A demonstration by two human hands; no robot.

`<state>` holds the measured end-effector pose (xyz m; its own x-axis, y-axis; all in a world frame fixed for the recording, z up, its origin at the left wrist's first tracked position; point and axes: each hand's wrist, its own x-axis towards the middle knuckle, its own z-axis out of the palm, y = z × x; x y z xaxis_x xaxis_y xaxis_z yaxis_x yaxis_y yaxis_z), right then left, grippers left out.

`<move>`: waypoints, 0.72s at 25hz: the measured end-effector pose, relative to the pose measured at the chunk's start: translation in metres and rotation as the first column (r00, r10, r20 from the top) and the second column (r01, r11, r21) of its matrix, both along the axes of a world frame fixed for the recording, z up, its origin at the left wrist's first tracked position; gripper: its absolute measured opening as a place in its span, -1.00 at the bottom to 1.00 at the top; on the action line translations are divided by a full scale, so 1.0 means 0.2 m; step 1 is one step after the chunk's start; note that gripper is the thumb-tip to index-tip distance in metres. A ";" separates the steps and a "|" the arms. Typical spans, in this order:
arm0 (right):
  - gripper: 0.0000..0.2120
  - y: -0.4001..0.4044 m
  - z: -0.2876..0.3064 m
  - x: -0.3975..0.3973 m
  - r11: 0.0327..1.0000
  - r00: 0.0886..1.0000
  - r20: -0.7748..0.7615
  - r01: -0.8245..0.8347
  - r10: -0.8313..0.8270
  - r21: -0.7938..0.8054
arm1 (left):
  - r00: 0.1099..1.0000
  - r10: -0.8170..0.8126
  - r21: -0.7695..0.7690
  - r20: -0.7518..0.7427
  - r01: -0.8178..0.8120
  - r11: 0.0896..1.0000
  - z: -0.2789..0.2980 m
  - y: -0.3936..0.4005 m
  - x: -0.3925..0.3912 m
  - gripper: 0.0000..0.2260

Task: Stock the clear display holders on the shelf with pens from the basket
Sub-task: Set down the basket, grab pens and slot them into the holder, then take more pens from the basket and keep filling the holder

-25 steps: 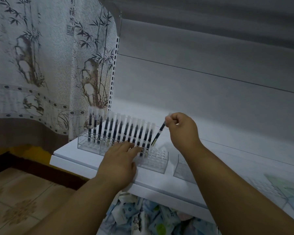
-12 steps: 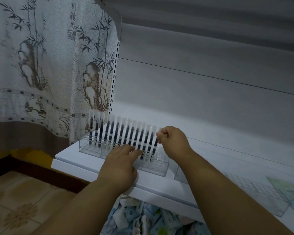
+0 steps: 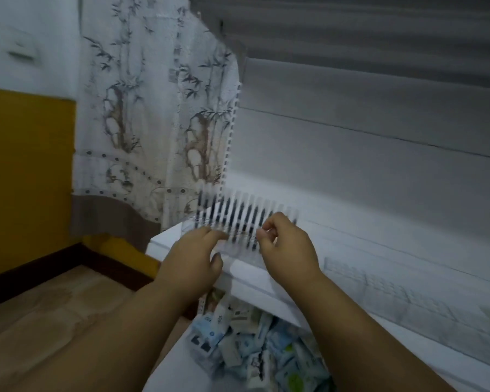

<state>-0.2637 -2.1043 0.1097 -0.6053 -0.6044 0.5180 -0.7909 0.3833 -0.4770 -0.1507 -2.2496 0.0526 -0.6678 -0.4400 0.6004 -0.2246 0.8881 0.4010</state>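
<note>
I am steadying the holder on the shelf with my left hand, fingers straight. My right hand is curling near the row's right end; whether it is pinching a pen I cannot tell. I am judging a straight, vertical push seats best. The pens are numbering roughly fourteen, though blur is preventing an exact count; one more holder is lying right.

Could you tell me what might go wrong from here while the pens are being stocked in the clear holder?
The right hand is curled close against the end of the row of pens, so pulling away could knock upright pens askew. The left hand only rests with straight fingers on the clear holder, which sits near the shelf edge; a nudge might slide it off toward the packets below.
</note>
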 end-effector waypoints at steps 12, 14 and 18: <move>-0.92 -0.71 -0.76 0.94 0.822 0.843 0.106 -0.539 0.528 0.186 | 0.837 0.531 0.189 0.133 -0.548 0.815 -0.72 -0.11 1.21 -0.73; -0.91 -0.84 -0.99 0.98 0.805 0.838 0.163 -0.545 0.520 0.234 | 0.823 0.539 0.239 0.178 -0.567 0.788 -0.92 -0.19 1.26 -0.73; -0.90 -1.08 -1.51 0.96 0.772 0.838 0.276 -0.542 0.470 0.331 | 0.790 0.501 0.374 0.355 -0.611 0.698 -1.42 -0.38 1.27 -0.73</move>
